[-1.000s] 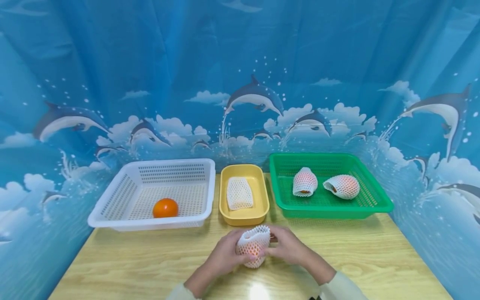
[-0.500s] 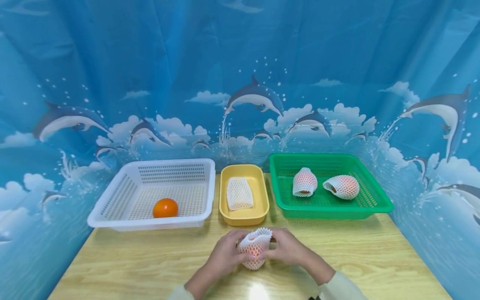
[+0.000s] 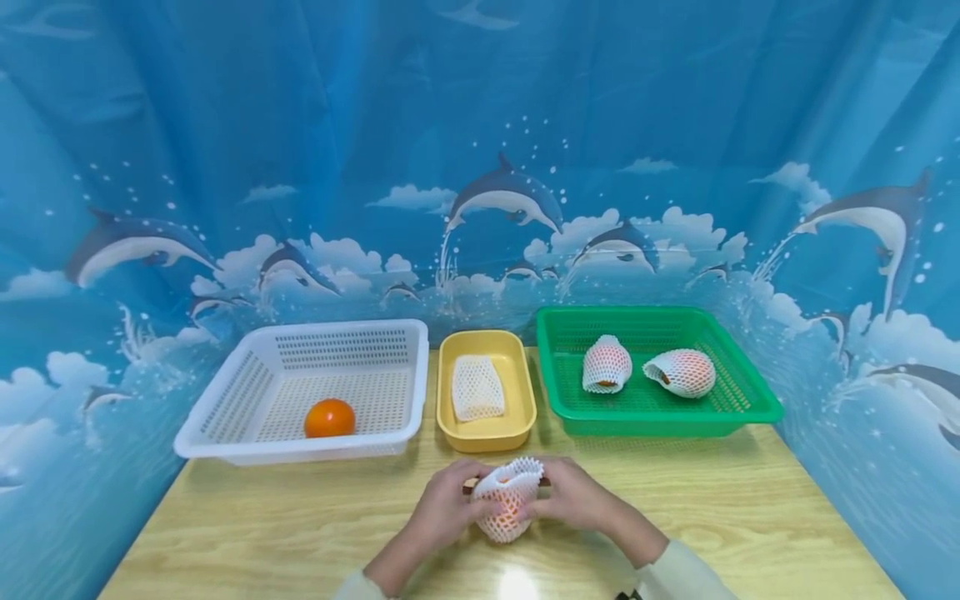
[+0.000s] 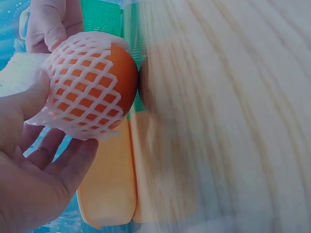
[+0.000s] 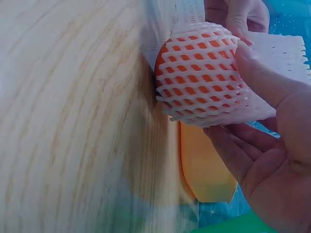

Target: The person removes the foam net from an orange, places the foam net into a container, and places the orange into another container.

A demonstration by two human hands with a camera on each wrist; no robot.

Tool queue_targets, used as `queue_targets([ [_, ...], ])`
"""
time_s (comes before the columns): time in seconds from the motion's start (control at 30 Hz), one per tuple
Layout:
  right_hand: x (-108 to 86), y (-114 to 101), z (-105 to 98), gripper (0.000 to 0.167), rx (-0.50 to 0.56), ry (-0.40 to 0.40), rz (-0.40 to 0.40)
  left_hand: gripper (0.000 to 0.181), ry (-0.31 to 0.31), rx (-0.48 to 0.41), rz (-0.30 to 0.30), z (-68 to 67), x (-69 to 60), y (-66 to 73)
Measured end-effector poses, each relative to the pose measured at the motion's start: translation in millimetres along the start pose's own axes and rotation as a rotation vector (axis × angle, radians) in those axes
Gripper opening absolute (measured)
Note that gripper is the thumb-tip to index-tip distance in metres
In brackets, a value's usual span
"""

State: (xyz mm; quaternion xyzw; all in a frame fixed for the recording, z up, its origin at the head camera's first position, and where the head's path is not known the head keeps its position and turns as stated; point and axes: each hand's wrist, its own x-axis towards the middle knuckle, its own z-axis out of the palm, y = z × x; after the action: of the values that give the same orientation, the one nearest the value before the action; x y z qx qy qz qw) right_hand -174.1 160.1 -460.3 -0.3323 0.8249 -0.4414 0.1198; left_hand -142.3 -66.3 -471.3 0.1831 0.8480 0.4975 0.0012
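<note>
A round orange fruit (image 4: pixel 129 80) sits inside a white foam net sleeve (image 3: pixel 504 500) near the front of the table. My left hand (image 3: pixel 450 504) grips the sleeved fruit from the left, thumb on the near side and fingers beneath and behind. From the right, my right hand (image 3: pixel 572 496) holds it in the same way. In the left wrist view, the fruit's bare smooth end bulges out of the net toward the tabletop. The loose, open end of the sleeve (image 5: pixel 279 51) stands up past the thumbs. Some fingertips are hidden behind the fruit.
A white basket (image 3: pixel 225 392) at the left holds one bare orange fruit (image 3: pixel 330 417). In the middle, a yellow tray (image 3: pixel 495 435) contains a flat foam net (image 3: pixel 477 388). A green basket (image 3: pixel 667 423) at the right has two sleeved fruits (image 3: pixel 607 364). Behind hangs a dolphin-printed curtain (image 3: pixel 337 125).
Both hands keep hold of the sleeved fruit. It has dropped very slightly toward the table's front, and the sleeve's upper opening has tilted a little to the right.
</note>
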Motion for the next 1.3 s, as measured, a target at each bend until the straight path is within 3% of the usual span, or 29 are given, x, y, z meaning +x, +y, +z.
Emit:
queue_targets([
  [0.27, 0.2, 2.4, 1.8, 0.061, -0.002, -0.011, 0.006, 0.019, 0.058, 0.025, 0.006, -1.6, 1.9, -0.5],
  [0.43, -0.8, 1.0, 2.0, 0.051, 0.003, 0.000, 0.022, 0.020, 0.059, 0.076, 0.033, -1.5, 1.8, -1.0],
  [0.57, -0.6, 2.2, 2.1, 0.044, -0.016, 0.020, 0.012, 0.028, 0.035, 0.119, 0.041, -2.2, 1.4, -1.2],
  [0.77, -0.7, 5.2, 3.5, 0.040, -0.059, 0.060, -0.052, 0.045, -0.040, 0.058, -0.006, -4.7, 0.1, -4.6],
  [0.87, -0.6, 7.0, 3.6, 0.036, -0.078, 0.085, -0.097, 0.052, -0.061, 0.061, 0.005, -5.5, 0.2, -5.6],
  [1.1, 0.6, 10.3, 2.9, 0.026, -0.099, 0.150, -0.145, 0.053, -0.089, 0.086, 0.014, -6.5, 1.9, -2.7],
  [1.3, 1.2, 13.1, 3.8, 0.024, -0.118, 0.190, -0.209, 0.055, -0.089, 0.156, 0.056, -6.0, 1.1, -1.4],
])
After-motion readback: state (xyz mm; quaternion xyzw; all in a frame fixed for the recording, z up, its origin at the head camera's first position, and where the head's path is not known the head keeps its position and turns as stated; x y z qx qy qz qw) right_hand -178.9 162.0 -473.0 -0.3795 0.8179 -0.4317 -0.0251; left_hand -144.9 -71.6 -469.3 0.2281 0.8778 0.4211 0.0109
